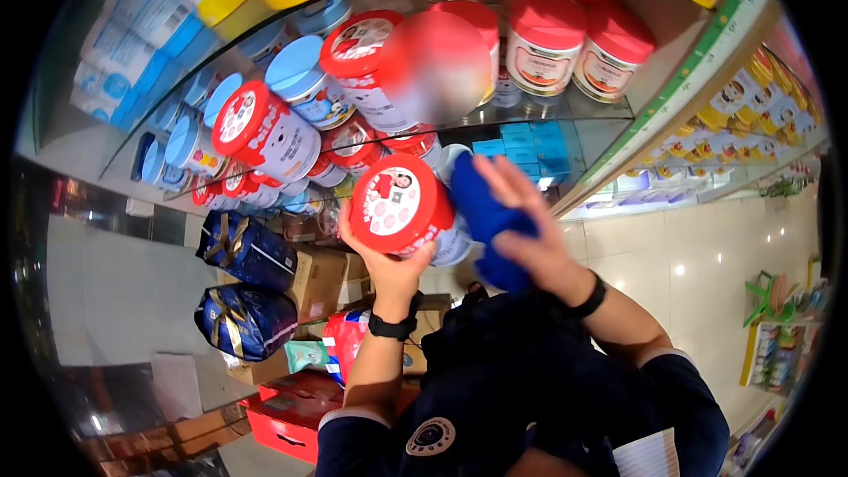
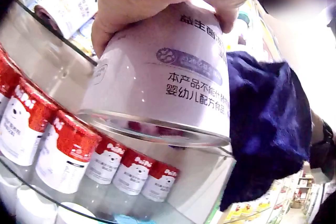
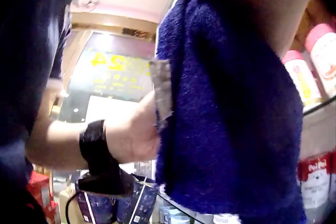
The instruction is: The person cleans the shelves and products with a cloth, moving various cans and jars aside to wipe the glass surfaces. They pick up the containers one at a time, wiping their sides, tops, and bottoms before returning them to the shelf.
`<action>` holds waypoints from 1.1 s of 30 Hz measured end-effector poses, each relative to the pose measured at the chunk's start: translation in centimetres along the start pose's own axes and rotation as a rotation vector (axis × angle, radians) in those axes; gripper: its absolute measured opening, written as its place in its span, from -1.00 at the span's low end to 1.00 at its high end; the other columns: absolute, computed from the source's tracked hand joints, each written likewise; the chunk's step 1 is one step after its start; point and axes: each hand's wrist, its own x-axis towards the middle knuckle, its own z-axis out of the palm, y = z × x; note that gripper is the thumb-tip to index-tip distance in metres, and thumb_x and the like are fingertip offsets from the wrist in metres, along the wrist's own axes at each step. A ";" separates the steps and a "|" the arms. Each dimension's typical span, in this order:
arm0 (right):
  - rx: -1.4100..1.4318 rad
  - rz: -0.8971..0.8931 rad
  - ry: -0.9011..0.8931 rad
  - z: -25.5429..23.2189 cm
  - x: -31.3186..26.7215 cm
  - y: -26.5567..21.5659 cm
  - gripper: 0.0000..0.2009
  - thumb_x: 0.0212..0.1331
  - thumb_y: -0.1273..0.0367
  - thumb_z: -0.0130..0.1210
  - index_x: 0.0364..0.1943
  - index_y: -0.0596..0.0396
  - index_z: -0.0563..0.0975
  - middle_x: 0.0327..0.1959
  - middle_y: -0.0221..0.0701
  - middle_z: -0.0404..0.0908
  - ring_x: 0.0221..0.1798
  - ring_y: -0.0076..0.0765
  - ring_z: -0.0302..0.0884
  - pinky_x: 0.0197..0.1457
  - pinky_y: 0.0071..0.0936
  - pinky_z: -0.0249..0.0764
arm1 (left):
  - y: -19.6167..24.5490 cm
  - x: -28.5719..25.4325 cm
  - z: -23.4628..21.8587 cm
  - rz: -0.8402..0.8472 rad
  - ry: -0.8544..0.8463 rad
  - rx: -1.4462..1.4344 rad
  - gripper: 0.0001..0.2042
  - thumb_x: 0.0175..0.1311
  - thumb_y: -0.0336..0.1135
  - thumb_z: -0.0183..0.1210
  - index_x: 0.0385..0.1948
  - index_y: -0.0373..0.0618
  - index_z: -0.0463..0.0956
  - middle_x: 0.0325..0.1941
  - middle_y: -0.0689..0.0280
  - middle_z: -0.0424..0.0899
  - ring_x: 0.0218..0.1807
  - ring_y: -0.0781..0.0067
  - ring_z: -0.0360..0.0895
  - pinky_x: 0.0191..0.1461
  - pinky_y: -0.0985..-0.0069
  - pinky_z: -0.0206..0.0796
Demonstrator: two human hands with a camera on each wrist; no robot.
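Observation:
My left hand (image 1: 397, 276) grips a white tin with a red lid (image 1: 397, 203), lifted in front of the shelves and tilted so the lid faces up toward the head camera. In the left wrist view the hand spans the top of the tin (image 2: 157, 87), and its metal-rimmed base shows below. A dark blue towelling cloth (image 1: 484, 212) is held in my right hand (image 1: 549, 252), between thumb and fingers, right at the tin's side. The cloth (image 3: 231, 113) fills much of the right wrist view and hides most of that hand.
Glass shelves hold red-lidded tins (image 1: 256, 128), blue-lidded tins (image 1: 305, 71) and pink-lidded jars (image 1: 546, 40). A shelf edge with a green strip (image 1: 671, 97) runs on the right. Below are navy gift bags (image 1: 246, 322), cardboard boxes (image 1: 316, 283) and a red crate (image 1: 287, 415).

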 end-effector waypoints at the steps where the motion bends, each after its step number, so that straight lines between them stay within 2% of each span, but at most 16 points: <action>1: -0.378 -0.142 -0.101 0.9 0.8 -0.1 -0.21 0.09 0.36 0.17 0.41 0.22 0.05 0.52 -0.06 -0.06 0.57 -0.02 -0.18 0.55 -0.10 -0.20 | 0.6 -0.2 0.6 0.012 -0.026 -0.016 0.17 -0.28 -0.25 0.52 0.41 -0.12 -0.20 0.37 0.09 0.09 0.39 0.20 0.17 0.44 0.26 0.07; 3: -0.566 -0.316 -0.036 2.4 1.7 0.7 -0.12 0.14 0.20 0.22 0.45 0.20 -0.03 0.52 -0.02 -0.13 0.56 0.09 -0.18 0.52 -0.13 -0.13 | 1.6 0.2 1.7 -0.029 0.050 -0.020 0.13 -0.25 -0.20 0.49 0.42 -0.13 -0.15 0.37 0.11 0.13 0.40 0.22 0.18 0.45 0.26 0.06; 5: -0.388 -0.322 -0.034 2.2 2.9 1.1 -0.14 0.20 0.15 0.18 0.46 0.19 -0.05 0.52 -0.03 -0.12 0.56 0.06 -0.13 0.51 -0.19 -0.08 | 2.2 0.6 1.4 -0.027 0.040 -0.130 0.13 -0.25 -0.20 0.47 0.42 -0.14 -0.14 0.37 0.11 0.16 0.38 0.23 0.22 0.42 0.28 0.11; 9: 0.135 0.038 -0.237 -0.7 3.9 1.5 -0.23 0.32 0.09 0.08 0.45 0.17 0.01 0.45 -0.21 0.12 0.48 -0.31 0.05 0.49 -0.36 0.02 | 3.7 0.5 -0.3 -0.115 -0.116 -0.118 0.09 -0.27 -0.19 0.45 0.40 -0.14 -0.09 0.32 0.17 0.24 0.33 0.27 0.28 0.38 0.32 0.18; 12: 0.631 0.591 -0.354 -3.1 3.3 4.1 -0.38 0.36 0.10 0.03 0.38 0.14 0.18 0.24 -0.33 0.44 0.23 -0.41 0.42 0.31 -0.42 0.35 | 4.2 0.2 -0.2 -0.164 -0.176 -0.292 0.11 -0.26 -0.05 0.49 0.39 -0.15 -0.06 0.31 0.15 0.28 0.31 0.26 0.32 0.38 0.32 0.20; 13: 0.702 0.644 -0.344 -3.3 2.9 3.3 -0.44 0.37 0.11 0.02 0.34 0.11 0.24 0.17 -0.33 0.52 0.17 -0.40 0.50 0.26 -0.39 0.43 | 4.4 0.3 -0.3 -0.179 -0.197 -0.346 0.12 -0.25 0.00 0.50 0.38 -0.15 -0.05 0.30 0.15 0.29 0.30 0.26 0.33 0.37 0.32 0.20; 17: 1.262 0.813 -0.310 -1.9 0.8 6.2 -0.45 0.38 0.10 -0.01 0.37 0.00 0.23 0.27 -0.28 0.44 0.27 -0.30 0.44 0.35 -0.30 0.35 | 5.6 0.6 0.0 -0.225 -0.163 -0.434 0.12 -0.21 0.19 0.47 0.37 -0.14 -0.03 0.29 0.13 0.33 0.27 0.25 0.38 0.35 0.31 0.24; 19: 1.266 0.801 -0.194 -0.7 0.4 6.8 -0.47 0.39 0.09 -0.04 0.37 -0.04 0.24 0.28 -0.28 0.43 0.28 -0.30 0.43 0.35 -0.31 0.35 | 6.5 1.0 -0.1 -0.246 -0.099 -0.403 0.11 -0.17 0.27 0.43 0.37 -0.12 -0.02 0.29 0.12 0.34 0.25 0.24 0.39 0.33 0.31 0.27; 22: 1.612 0.772 -0.384 1.0 0.7 8.4 -0.47 0.40 0.10 -0.06 0.36 0.00 0.26 0.27 -0.30 0.44 0.27 -0.32 0.44 0.33 -0.33 0.37 | 6.2 1.5 -1.5 -0.049 -0.059 -0.277 -0.02 -0.01 0.28 0.27 0.38 -0.09 0.01 0.27 0.13 0.38 0.20 0.21 0.45 0.26 0.27 0.35; 23: 1.568 0.791 -0.356 1.5 0.4 8.5 -0.48 0.40 0.11 -0.06 0.35 0.02 0.27 0.26 -0.30 0.45 0.25 -0.33 0.46 0.32 -0.33 0.37 | 6.3 1.8 -1.8 0.027 -0.032 -0.228 -0.07 0.05 0.27 0.21 0.38 -0.09 0.02 0.26 0.14 0.40 0.18 0.21 0.48 0.23 0.26 0.39; 25: 1.474 0.835 -0.313 2.4 0.0 7.8 -0.49 0.40 0.12 -0.05 0.33 0.06 0.30 0.24 -0.31 0.48 0.23 -0.34 0.48 0.31 -0.34 0.38 | 7.1 2.5 -3.4 0.079 0.108 -0.164 -0.40 0.34 0.06 -0.06 0.23 -0.25 0.25 0.15 0.18 0.50 0.16 0.27 0.50 0.19 0.29 0.40; 26: 1.278 0.813 -0.305 2.5 -0.4 7.4 -0.50 0.40 0.14 -0.04 0.30 0.12 0.32 0.21 -0.30 0.51 0.20 -0.32 0.50 0.31 -0.35 0.39 | 7.9 2.9 -3.9 0.135 0.106 -0.216 -0.44 0.37 0.03 -0.09 0.21 -0.26 0.28 0.15 0.18 0.51 0.16 0.26 0.50 0.19 0.29 0.40; 27: 1.013 0.987 -0.188 2.2 0.3 4.6 -0.52 0.39 0.16 -0.04 0.27 0.17 0.35 0.17 -0.26 0.54 0.17 -0.28 0.53 0.30 -0.33 0.40 | 8.9 3.6 -4.3 0.197 0.107 -0.262 -0.48 0.40 -0.01 -0.12 0.19 -0.26 0.31 0.14 0.18 0.53 0.16 0.26 0.50 0.18 0.28 0.40; 28: 1.129 0.948 -0.195 2.5 0.2 5.0 -0.52 0.39 0.15 -0.04 0.25 0.19 0.36 0.16 -0.24 0.55 0.15 -0.26 0.54 0.30 -0.32 0.40 | 9.6 4.1 -5.0 0.163 0.254 -0.315 -0.44 0.38 0.07 -0.09 0.22 -0.22 0.29 0.19 0.16 0.51 0.18 0.22 0.50 0.18 0.25 0.40; 29: 1.251 0.911 -0.206 3.0 0.1 5.4 -0.52 0.40 0.14 -0.05 0.23 0.22 0.38 0.14 -0.21 0.56 0.14 -0.25 0.55 0.29 -0.32 0.41 | 10.6 4.6 -6.2 0.138 0.335 -0.327 -0.32 0.28 0.15 0.07 0.26 -0.21 0.26 0.25 0.16 0.47 0.23 0.18 0.46 0.27 0.20 0.34; 33: 1.369 0.857 -0.213 4.3 2.2 7.9 -0.51 0.38 0.11 -0.07 0.17 0.24 0.43 0.04 -0.21 0.62 0.05 -0.25 0.61 0.20 -0.34 0.48 | 15.2 5.8 -9.6 0.110 0.342 -0.581 -0.32 0.24 0.07 0.20 0.29 -0.15 0.25 0.25 0.16 0.48 0.24 0.13 0.47 0.31 0.09 0.34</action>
